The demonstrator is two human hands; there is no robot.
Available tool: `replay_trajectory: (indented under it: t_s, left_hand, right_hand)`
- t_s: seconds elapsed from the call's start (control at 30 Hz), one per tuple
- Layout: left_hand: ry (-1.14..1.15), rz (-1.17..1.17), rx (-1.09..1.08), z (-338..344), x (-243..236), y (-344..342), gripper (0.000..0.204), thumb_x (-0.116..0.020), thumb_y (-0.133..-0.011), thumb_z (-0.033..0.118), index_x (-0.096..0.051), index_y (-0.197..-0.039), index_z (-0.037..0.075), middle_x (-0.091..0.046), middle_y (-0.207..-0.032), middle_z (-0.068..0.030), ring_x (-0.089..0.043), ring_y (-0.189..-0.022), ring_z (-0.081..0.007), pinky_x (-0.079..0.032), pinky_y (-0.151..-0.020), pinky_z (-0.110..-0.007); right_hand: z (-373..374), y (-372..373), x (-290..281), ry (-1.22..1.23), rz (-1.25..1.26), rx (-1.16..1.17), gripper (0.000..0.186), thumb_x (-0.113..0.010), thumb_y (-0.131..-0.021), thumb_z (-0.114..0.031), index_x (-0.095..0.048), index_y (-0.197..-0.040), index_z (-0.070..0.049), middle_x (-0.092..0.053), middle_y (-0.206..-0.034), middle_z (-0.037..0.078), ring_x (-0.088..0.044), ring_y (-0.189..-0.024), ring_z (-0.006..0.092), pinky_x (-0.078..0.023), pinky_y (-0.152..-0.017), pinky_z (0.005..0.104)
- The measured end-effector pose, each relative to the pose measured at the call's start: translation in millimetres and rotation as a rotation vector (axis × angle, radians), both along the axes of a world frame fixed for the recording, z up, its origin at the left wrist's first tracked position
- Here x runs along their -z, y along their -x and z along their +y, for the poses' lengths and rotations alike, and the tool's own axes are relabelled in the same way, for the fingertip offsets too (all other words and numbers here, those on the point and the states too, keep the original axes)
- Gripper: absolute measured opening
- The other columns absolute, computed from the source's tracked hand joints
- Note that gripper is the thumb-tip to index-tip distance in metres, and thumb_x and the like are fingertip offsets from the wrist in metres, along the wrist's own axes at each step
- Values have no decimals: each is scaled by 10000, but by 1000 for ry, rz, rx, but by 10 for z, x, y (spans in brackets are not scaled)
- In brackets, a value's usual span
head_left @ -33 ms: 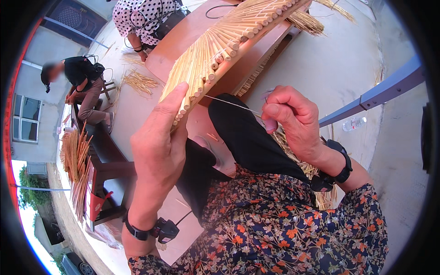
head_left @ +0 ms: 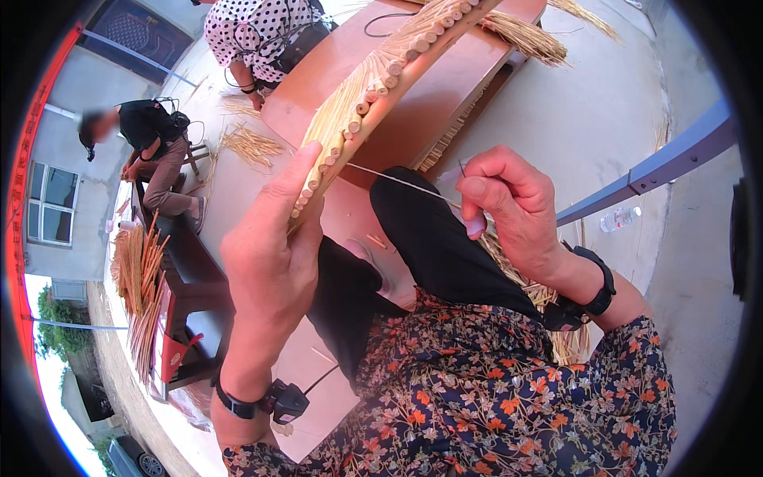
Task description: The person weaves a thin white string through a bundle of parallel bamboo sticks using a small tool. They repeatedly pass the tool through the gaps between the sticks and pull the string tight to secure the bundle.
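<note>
My left hand point(head_left: 269, 258) is closed on the lower end of a panel of straw stalks point(head_left: 369, 67), its thumb lying on the top face. Round cut stalk ends line the panel's near edge, and a smooth pale strip runs below them. From that edge a taut white thread point(head_left: 393, 178) stretches right to my right hand point(head_left: 513, 203). The fingers there are pinched together, apart from the panel, and a thin needle-like tip point(head_left: 461, 167) shows above them. Pale pinkish wrapping point(head_left: 474, 226) covers a fingertip of this hand.
Beyond the panel stands a reddish-brown table point(head_left: 437, 103) with a straw bundle point(head_left: 528, 40) on it. A dark bench point(head_left: 187, 254) at left carries stalks point(head_left: 139, 278). Two people work at the far left. A blue-grey metal bar point(head_left: 652, 171) and a plastic bottle point(head_left: 620, 219) are at right.
The panel has tilted, so its top face looks narrower and its edge is turned more toward me. My right hand has hardly moved, and the thread stays taut.
</note>
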State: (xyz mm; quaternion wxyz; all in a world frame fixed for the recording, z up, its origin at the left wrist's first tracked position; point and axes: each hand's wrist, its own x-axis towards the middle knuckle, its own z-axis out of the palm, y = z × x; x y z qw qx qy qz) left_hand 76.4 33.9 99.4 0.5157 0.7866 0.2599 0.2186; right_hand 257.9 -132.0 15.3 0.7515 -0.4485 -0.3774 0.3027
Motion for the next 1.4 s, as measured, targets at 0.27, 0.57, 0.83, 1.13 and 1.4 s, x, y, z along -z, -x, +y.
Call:
replay_trajectory:
  t_s: [0.27,0.57,0.83,1.13,1.4]
  left_hand:
    - [-237,-15,-52,145,-575,101,435,-678,-943,33,-560,-1349,-66,-678,-1201,-109,-657,-1050,-141,-531,-913,-276]
    - [-304,-28,-52,325,-687,181,433,-671,-946,14,-554,-1354,-70,-675,-1205,-103,-651,-1056,-133,-527,-922,-274]
    - [-321,-24,-64,407,-750,245,432,-665,-948,-2,-550,-1359,-73,-672,-1209,-98,-646,-1061,-126,-523,-930,-273]
    - [-341,-44,-70,428,-810,287,431,-658,-951,-20,-544,-1364,-76,-669,-1213,-93,-640,-1067,-119,-519,-938,-272]
    - [-350,-54,-85,465,-837,333,437,-653,-955,-32,-538,-1374,-75,-661,-1232,-91,-633,-1081,-115,-514,-953,-271]
  right_hand:
    - [594,51,-796,-176,-25,-234,127,-581,-1043,-147,-609,-1027,-24,-650,-802,32,-565,-565,62,-443,-498,214]
    - [958,8,-982,-202,-165,-191,134,-639,-1001,-141,-674,-979,-13,-576,-705,-28,-527,-595,38,-428,-520,219]
    - [1075,160,-1023,-270,-470,-84,110,-655,-975,-86,-690,-995,17,-620,-776,-33,-500,-697,3,-415,-596,199]
    - [1110,230,-950,-300,-426,-65,185,-609,-972,-36,-697,-1123,26,-697,-905,60,-603,-822,85,-492,-727,242]
    - [1252,318,-978,-413,-411,-17,185,-633,-951,-93,-701,-1089,11,-705,-878,166,-675,-767,226,-522,-698,320]
